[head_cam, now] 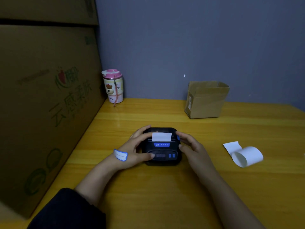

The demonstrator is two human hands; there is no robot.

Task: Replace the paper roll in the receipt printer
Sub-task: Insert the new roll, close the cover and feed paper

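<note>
A small black receipt printer [162, 150] with blue buttons sits on the yellow wooden table [148, 187], its lid down. A short strip of white paper [161, 136] sticks out of its slot. My left hand [135, 148] grips the printer's left side, thumb on the front edge and fingers over the top. My right hand [191, 145] is at the printer's right side with fingers spread, fingertips touching its upper right edge. A loose, nearly spent white paper roll [244, 155] lies on the table to the right, its tail unrolled.
A big cardboard box [46, 96] walls off the left side. A pink-lidded cup [113, 86] stands at the back left by the wall. A small open cardboard box [206, 100] stands at the back right.
</note>
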